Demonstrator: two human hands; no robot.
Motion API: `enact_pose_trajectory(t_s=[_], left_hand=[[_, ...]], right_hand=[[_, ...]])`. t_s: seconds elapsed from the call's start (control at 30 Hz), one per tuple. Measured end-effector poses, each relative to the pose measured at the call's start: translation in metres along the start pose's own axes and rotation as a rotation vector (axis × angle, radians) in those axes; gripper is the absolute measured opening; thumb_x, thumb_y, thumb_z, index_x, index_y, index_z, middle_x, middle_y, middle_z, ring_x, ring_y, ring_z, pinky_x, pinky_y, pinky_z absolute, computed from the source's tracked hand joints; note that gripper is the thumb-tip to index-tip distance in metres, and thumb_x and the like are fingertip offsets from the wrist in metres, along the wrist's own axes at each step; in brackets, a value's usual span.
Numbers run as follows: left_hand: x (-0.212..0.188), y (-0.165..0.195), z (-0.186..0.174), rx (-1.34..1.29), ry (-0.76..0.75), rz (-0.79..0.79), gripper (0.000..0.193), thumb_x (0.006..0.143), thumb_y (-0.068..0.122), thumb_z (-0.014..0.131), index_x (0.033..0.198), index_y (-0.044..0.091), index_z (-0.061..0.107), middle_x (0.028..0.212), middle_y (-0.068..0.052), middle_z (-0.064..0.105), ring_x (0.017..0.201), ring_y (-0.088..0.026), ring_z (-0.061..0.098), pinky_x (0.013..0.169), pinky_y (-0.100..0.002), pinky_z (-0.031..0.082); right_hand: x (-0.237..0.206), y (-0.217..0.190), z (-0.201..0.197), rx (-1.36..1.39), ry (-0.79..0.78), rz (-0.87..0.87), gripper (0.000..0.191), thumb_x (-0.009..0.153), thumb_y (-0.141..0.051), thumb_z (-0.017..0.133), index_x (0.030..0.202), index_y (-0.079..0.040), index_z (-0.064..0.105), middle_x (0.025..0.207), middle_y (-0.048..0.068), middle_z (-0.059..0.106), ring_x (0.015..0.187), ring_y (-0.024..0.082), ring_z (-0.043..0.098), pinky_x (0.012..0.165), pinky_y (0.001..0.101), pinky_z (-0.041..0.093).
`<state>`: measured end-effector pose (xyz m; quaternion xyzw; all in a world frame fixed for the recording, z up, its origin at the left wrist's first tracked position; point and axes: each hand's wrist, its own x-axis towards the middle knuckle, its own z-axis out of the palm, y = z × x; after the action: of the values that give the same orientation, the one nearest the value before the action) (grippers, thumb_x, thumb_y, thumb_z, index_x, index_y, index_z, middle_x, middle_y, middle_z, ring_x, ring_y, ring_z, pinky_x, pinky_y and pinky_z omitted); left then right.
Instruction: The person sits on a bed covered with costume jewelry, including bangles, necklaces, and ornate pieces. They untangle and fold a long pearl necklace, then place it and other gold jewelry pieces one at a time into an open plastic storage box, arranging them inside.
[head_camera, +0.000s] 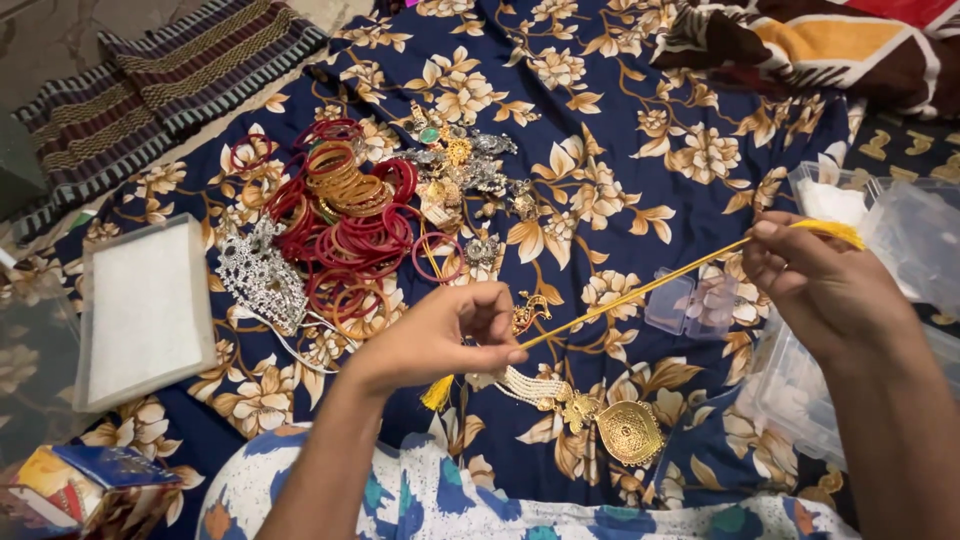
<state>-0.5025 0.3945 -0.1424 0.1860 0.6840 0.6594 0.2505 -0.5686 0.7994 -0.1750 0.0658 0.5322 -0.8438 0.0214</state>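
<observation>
While both hands stretch yellow cord (640, 290), white-lined tray (145, 310) sits nearby.

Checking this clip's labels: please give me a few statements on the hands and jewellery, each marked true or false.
1. Both hands hold a yellow cord stretched between them. True.
2. The left hand pinches the cord near its tassel end. True.
3. The right hand holds a red bangle. False: it grips the cord's other end.
4. The red bangles are stacked inside the white box. False: they lie heaped on the floral cloth.
5. A gold pendant lies on the cloth below the cord. True.
</observation>
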Motion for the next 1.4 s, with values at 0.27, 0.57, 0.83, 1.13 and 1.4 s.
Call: enact_pose_trajectory(t_s=[0.27,0.57,0.83,1.13,1.4], left_hand=[[0.011,-0.015,0.006,0.028,-0.015,-0.068,0.033,0.089,0.022,0.076,0.117,0.006,0.069,0.085,0.003,0.069,0.079,-0.006,0.064,0.070,-0.024,0.053],[0.025,-0.021,0.014,-0.151,0.211,0.042,0.024,0.096,0.027,0.072,0.108,0.006,0.074,0.092,-0.004,0.075,0.077,-0.011,0.067,0.067,-0.025,0.053],[0.020,0.001,-0.002,-0.414,0.480,0.327,0.018,0.101,0.020,0.066,0.111,0.005,0.068,0.100,-0.010,0.076,0.084,-0.018,0.075,0.062,-0.028,0.058],[-0.004,0.021,-0.035,-0.455,0.782,0.452,0.013,0.101,0.017,0.067,0.107,0.006,0.066,0.098,-0.011,0.075,0.078,-0.020,0.076,0.060,-0.026,0.055],[-0.011,-0.007,-0.071,-0.528,1.058,0.345,0.011,0.098,0.014,0.069,0.101,0.006,0.062,0.099,-0.011,0.075,0.074,-0.020,0.074,0.059,-0.027,0.057]], right_hand=[[-0.006,0.004,0.019,0.058,0.055,-0.002,0.013,0.105,-0.011,0.068,0.114,-0.005,0.059,0.099,0.003,0.062,0.090,0.012,0.059,0.081,0.0266,0.050],[-0.037,0.026,0.097,-0.110,-0.097,0.123,0.046,0.095,-0.012,0.057,0.140,-0.006,0.051,0.137,0.014,0.065,0.126,0.027,0.066,0.102,0.0342,0.051],[-0.053,0.109,0.113,-0.860,-0.574,0.127,0.047,0.088,-0.011,0.071,0.134,-0.014,0.065,0.129,0.001,0.073,0.118,0.017,0.069,0.100,0.0343,0.056],[-0.057,0.105,0.115,-1.352,-0.598,0.246,0.029,0.083,-0.018,0.078,0.110,-0.009,0.074,0.099,0.008,0.081,0.090,0.017,0.078,0.082,0.0315,0.060],[-0.070,0.105,0.123,-1.499,-0.679,0.057,0.051,0.066,-0.021,0.091,0.110,-0.008,0.070,0.091,0.009,0.072,0.087,0.025,0.071,0.079,0.0359,0.056]])
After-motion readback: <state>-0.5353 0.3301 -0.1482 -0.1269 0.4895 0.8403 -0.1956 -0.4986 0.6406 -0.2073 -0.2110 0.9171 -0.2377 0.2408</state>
